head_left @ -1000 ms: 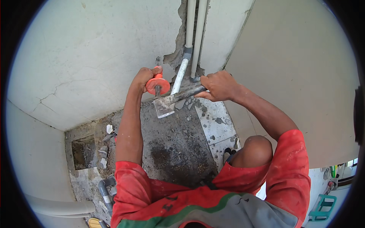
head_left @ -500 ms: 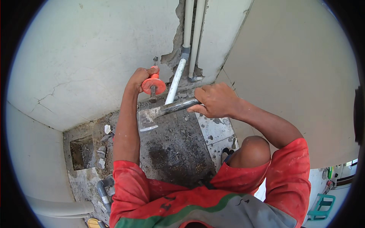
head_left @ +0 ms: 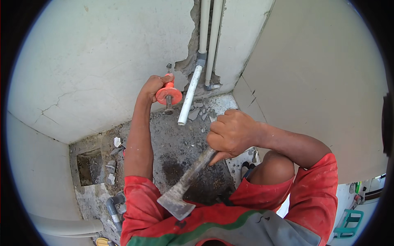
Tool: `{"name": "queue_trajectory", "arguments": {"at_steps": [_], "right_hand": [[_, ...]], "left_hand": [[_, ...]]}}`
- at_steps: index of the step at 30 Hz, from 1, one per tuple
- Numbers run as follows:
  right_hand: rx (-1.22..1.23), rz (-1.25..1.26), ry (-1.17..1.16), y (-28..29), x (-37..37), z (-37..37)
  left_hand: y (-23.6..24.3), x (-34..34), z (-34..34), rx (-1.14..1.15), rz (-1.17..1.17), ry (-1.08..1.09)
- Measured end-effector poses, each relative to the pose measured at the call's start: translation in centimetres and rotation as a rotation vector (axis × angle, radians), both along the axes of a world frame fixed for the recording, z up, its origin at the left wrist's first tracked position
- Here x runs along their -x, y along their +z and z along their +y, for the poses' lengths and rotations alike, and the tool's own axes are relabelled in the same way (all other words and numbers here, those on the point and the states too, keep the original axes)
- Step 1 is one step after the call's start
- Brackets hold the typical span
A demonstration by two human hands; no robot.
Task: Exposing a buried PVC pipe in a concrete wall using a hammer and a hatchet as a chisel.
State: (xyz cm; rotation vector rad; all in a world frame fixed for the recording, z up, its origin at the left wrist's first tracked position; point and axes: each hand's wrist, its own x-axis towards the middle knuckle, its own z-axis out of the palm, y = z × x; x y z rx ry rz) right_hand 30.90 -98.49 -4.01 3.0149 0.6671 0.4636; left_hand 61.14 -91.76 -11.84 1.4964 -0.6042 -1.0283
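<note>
My left hand (head_left: pixel 152 88) is wrapped round the orange grip of a chisel with a round hand guard (head_left: pixel 172 96). The chisel's tip meets the white wall at a small chipped spot, left of the broken groove, and its metal striking end points back toward me. In my right hand (head_left: pixel 234 133) is the handle of a hatchet (head_left: pixel 177 201). Its worn grey head hangs low in front of my chest, well apart from the chisel. Between my hands, a white pipe (head_left: pixel 190 96) with an open end juts out from the wall.
Two upright pipes (head_left: pixel 209 37) run in the broken wall groove (head_left: pixel 191 45). Rubble (head_left: pixel 195 112) lies at the wall's foot. A square pit (head_left: pixel 89 166) is sunk in the floor at left, near a grey elbow pipe (head_left: pixel 113 205). At far right stands a green plastic stool (head_left: pixel 349 223).
My right hand has drawn the hatchet down and back toward my chest, away from the chisel. My left hand keeps the chisel at nearly the same spot on the wall.
</note>
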Motion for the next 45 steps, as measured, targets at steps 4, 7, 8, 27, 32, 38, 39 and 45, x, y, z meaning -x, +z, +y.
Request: {"name": "queue_trajectory", "arguments": {"at_steps": [4, 7, 8, 27, 32, 38, 39, 45], "right_hand": [[0.075, 0.099, -0.471, -1.5, -1.8, -6.3], [0.027, 0.144, -0.445, -1.1, -1.1, -2.4], [-0.036, 0.165, -0.366, -0.8, -0.5, -0.5], [-0.001, 0.126, -0.449, -1.1, -3.3, -6.2], [-0.005, -0.092, -0.162, 0.0, -0.2, 0.0], [0.065, 0.046, -0.247, -1.2, -0.8, -3.4], [0.034, 0.075, -0.372, -1.2, -1.0, -3.1], [-0.057, -0.077, 0.019, 0.4, -0.3, 1.9]], "left_hand": [[0.3, 0.5, -1.1, 0.042, 0.004, -0.004], [-1.2, 0.5, -0.2, -0.004, 0.024, 0.07], [-1.0, 0.5, 0.6, -0.002, 0.058, 0.066], [0.8, 1.1, -0.2, -0.107, -0.13, 0.019], [-1.1, 0.0, -0.3, 0.097, 0.091, 0.046], [-0.1, -0.3, -0.5, 0.057, 0.056, 0.006], [-0.6, -0.4, -0.6, 0.072, 0.078, 0.014], [-0.7, -0.9, -0.2, 0.065, 0.085, 0.017]]}}
